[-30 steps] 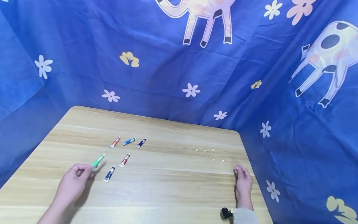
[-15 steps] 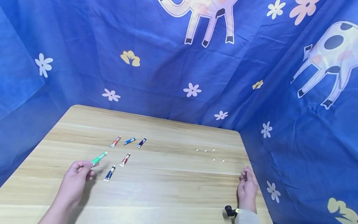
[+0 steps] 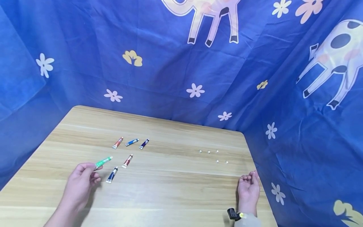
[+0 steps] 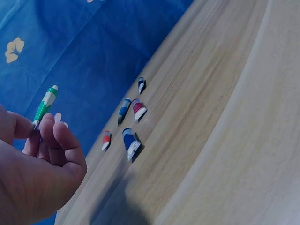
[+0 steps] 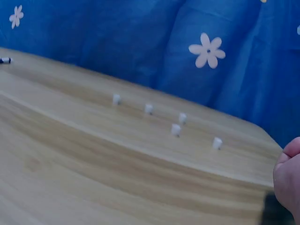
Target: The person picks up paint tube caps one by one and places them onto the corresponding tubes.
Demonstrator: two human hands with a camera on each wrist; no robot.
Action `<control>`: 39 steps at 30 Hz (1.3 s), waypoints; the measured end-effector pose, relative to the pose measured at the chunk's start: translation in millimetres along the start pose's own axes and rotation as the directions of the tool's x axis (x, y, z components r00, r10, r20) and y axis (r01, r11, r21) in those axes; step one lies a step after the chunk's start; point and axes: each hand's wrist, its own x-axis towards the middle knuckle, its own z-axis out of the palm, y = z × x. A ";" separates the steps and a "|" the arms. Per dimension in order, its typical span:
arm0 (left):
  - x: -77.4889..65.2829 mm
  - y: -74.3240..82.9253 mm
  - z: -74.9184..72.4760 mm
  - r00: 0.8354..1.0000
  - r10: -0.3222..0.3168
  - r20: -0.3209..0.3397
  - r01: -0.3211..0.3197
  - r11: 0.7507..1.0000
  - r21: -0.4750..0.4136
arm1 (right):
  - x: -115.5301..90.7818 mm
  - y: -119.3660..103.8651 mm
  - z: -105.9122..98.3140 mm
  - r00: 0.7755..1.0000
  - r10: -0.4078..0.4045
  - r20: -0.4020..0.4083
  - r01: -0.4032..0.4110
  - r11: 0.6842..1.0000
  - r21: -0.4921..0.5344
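My left hand (image 3: 82, 179) pinches a green paint tube (image 3: 103, 162) between thumb and fingers, lifted above the table with its narrow white end pointing away. Several more small paint tubes lie near it: orange (image 3: 117, 142), light blue (image 3: 132, 142), violet (image 3: 144, 144), red (image 3: 127, 161) and dark blue (image 3: 112, 175), the closest one. My right hand (image 3: 248, 189) is at the table's right edge, thumb and fingertips together around a tiny white cap, mostly covered by the fingers. In the right wrist view only part of the right hand (image 5: 288, 178) shows.
Several small white caps (image 5: 176, 130) stand on the wooden table (image 3: 175, 186), ahead and to the left of my right hand. A blue curtain (image 3: 158, 69) printed with flowers and animals surrounds the table's back and sides. A black wrist camera (image 3: 232, 214) sits at the right cuff.
The right hand has moved right to the table's edge and turned palm upward. The left hand has shifted slightly right with the green tube, which lies flatter. The other tubes and caps stay put.
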 end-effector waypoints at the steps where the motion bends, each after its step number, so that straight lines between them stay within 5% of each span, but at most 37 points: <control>1: -0.5 -0.4 1.8 1.000 -0.002 -0.001 0.002 1.000 0.003 | -1.3 1.4 1.0 1.000 0.007 -0.006 -0.007 1.000 0.018; 11: 2.9 -1.5 9.8 0.998 -0.013 -0.059 0.020 0.994 0.108 | -11.9 11.4 3.8 1.000 0.010 0.022 -0.011 0.999 0.038; 24: 3.6 1.1 19.2 0.997 -0.035 -0.066 0.043 0.992 0.115 | -27.0 16.6 2.4 0.999 0.014 -0.042 -0.012 0.999 0.037; 34: 2.8 0.2 19.3 0.997 -0.049 -0.056 0.056 0.990 0.126 | -31.7 27.1 6.4 0.998 -0.065 0.014 0.065 0.996 -0.060; 39: 3.5 -1.1 20.5 0.998 -0.045 -0.048 0.050 0.992 0.115 | -38.0 33.2 9.5 0.988 -0.149 0.048 0.156 0.968 -0.197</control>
